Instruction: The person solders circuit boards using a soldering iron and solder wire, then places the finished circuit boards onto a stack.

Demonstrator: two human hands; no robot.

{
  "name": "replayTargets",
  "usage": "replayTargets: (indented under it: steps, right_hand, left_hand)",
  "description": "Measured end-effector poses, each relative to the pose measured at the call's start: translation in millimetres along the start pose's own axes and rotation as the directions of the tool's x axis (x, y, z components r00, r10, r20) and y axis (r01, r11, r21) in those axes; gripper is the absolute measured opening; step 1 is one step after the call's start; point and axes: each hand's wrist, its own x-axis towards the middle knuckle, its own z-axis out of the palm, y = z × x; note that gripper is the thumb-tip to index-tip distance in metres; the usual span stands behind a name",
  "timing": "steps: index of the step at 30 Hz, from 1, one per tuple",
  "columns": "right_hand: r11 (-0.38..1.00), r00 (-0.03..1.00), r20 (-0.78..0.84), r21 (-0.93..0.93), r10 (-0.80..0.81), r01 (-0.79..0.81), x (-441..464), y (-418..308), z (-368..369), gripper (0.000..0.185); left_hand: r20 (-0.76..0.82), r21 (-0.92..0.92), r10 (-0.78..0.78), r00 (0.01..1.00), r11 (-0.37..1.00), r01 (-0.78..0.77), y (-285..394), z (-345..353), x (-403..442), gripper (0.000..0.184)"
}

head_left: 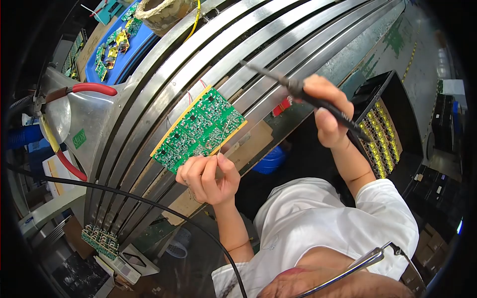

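A green circuit board panel (198,128) with yellow-orange edge strips lies across metal rails, its face covered in small components. At its near edge is my left hand (208,179), fingers pinched on a thin solder wire (220,145) that reaches over the board. My right hand (330,107) is wrapped round a black soldering iron (343,119), raised to the right of the board. The iron's tip points left above the rails, apart from the board. Thin red wires (202,82) show at the board's far edge.
Long metal rails (278,37) curve across the bench. Red-handled pliers (94,89) are at left, near a blue tray (92,69) of boards. A black cable (149,201) crosses the foreground. At right stands a black crate (405,107) with rows of yellow components.
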Motion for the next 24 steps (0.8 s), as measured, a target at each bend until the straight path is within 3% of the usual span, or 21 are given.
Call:
replayTargets:
  steps: [5, 7, 9, 10, 12, 14, 17, 19, 24]
  right_hand:
    - [0.996, 0.996, -0.053, -0.05, 0.065, -0.067, 68, -4, 19, 0.032]
    - [0.984, 1.0, -0.008, -0.179, -0.01, 0.009, 101, 2, 35, 0.031]
    - [0.855, 0.957, 0.203, -0.438, -0.207, 0.277, 140, 38, 56, 0.026]
    - [0.695, 0.87, 0.381, -0.532, -0.312, 0.483, 158, 60, 65, 0.023]
    - [0.758, 0.898, 0.303, -0.487, -0.319, 0.433, 146, 45, 62, 0.021]
    - [0.873, 0.977, 0.215, -0.474, -0.013, 0.115, 124, 7, 57, 0.032]
    - [0.8, 0.951, 0.183, -0.515, -0.248, 0.308, 122, 33, 65, 0.024]
    - [0.88, 0.98, 0.145, -0.437, -0.136, 0.187, 88, 20, 60, 0.027]
    - [0.943, 0.997, 0.054, -0.325, -0.062, 0.076, 7, 1, 83, 0.042]
  left_hand:
    - [0.0, -0.051, -0.005, 1.0, 0.999, 0.005, 0, -1, -1, 0.009]
    - [-0.007, -0.062, -0.005, 1.0, 0.998, 0.005, -1, -2, -1, 0.008]
    - [-0.015, -0.074, -0.002, 1.0, 0.997, 0.001, -2, -3, -2, 0.008]
    - [-0.013, -0.11, -0.03, 0.999, 0.993, 0.029, -3, -4, -3, 0.008]
    - [-0.014, -0.145, -0.055, 0.998, 0.988, 0.052, -1, -10, -3, 0.007]
    - [-0.029, -0.163, -0.117, 0.993, 0.98, 0.111, 1, -20, -1, 0.008]
    - [-0.031, -0.072, -0.236, 0.971, 0.97, 0.234, -3, -38, -15, 0.004]
    - [-0.035, -0.043, -0.409, 0.912, 0.912, 0.408, -6, -47, -26, 0.006]
    - [0.071, -0.09, -0.535, 0.842, 0.837, 0.539, 6, -57, -16, 0.015]
